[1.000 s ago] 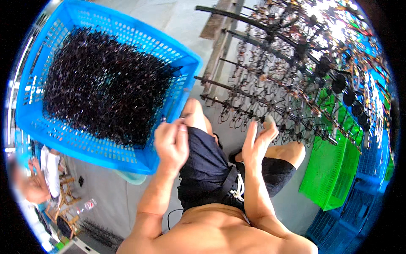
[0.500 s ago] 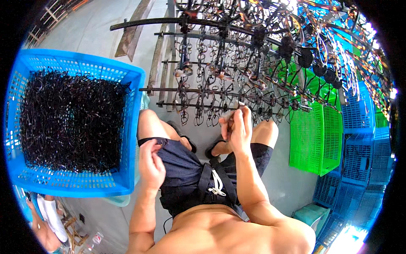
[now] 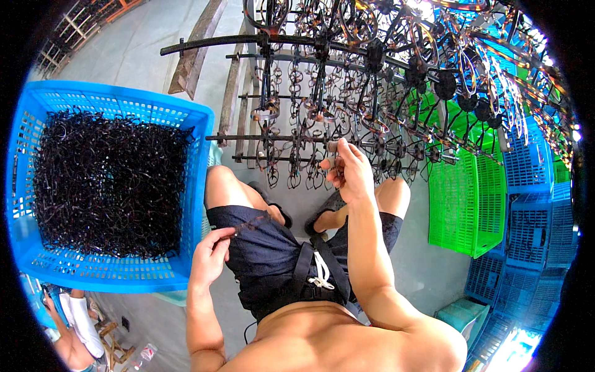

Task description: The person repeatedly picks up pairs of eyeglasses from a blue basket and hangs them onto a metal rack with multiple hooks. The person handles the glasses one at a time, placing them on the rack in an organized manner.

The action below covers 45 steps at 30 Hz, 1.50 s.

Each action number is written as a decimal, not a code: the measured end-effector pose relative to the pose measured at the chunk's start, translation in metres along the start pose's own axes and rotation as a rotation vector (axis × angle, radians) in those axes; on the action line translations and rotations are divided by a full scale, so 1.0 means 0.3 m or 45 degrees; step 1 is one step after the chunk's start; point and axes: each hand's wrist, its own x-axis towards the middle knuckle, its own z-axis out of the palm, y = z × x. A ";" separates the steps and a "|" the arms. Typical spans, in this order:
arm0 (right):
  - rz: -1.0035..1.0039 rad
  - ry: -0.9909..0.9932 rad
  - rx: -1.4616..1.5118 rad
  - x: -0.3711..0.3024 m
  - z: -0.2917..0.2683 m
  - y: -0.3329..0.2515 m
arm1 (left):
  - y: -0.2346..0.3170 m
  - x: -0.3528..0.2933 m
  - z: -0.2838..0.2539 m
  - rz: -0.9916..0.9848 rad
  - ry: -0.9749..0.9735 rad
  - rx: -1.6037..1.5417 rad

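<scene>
My left hand (image 3: 209, 255) is closed in a pinch above my left thigh. A thin dark eyeglass frame (image 3: 253, 221) sticks out from its fingertips to the right, slightly blurred. My right hand (image 3: 353, 172) is raised in front of the rack's lower bars, its fingers curled together. A small greyish piece (image 3: 332, 147) shows at its fingertips; what it is I cannot make out. Before me stands a rack of dark bars (image 3: 285, 140) hung with many eyeglass frames (image 3: 317, 111), some black, some tortoiseshell brown.
At my left stands a blue plastic basket (image 3: 201, 204) heaped with tangled dark frames (image 3: 111, 186). A green crate (image 3: 455, 204) and stacked blue crates (image 3: 524, 232) stand to the right. Wooden beams (image 3: 197, 53) lie beyond the rack's left end. Another person's arm (image 3: 59, 319) shows at lower left.
My left hand has lowered slightly and moved left, and the eyeglass frame now shows clearly at its fingertips. My right hand has turned a little and stays near the rack.
</scene>
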 end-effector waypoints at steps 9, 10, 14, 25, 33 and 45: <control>-0.154 0.019 0.063 -0.019 -0.001 0.072 | 0.072 0.022 0.067 0.048 0.034 -0.405; -0.168 0.043 0.062 -0.012 0.001 0.073 | 0.096 0.020 0.082 0.046 0.060 -0.452; -0.124 0.075 0.018 0.024 -0.005 0.032 | 0.089 0.031 0.085 0.048 0.042 -0.550; -0.162 0.117 0.103 -0.007 0.029 0.062 | 0.145 0.085 0.094 0.046 0.042 -0.821; -0.186 -0.822 -0.570 -0.292 0.041 0.129 | 0.214 0.141 0.095 0.522 -0.268 -0.106; -0.312 -0.430 0.101 -0.299 0.205 0.304 | 0.187 0.086 0.253 0.836 0.338 -0.259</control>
